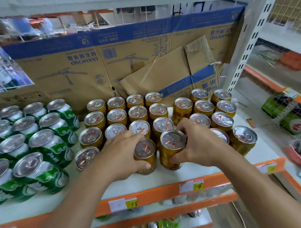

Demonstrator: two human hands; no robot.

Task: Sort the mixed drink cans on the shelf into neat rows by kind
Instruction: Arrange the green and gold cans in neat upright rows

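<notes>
Several gold cans stand in rows on the white shelf, middle and right. Several green-and-white cans fill the left side in rows. My left hand grips a gold can at the front, thumb across its side. My right hand grips a neighbouring gold can, fingers curled behind it and thumb on its lower front. The two held cans stand side by side, upright, in front of the gold rows.
Brown and blue cardboard boxes line the back of the shelf. An orange shelf edge carries price tags. A white upright post bounds the right side, with other goods on shelves beyond it and below.
</notes>
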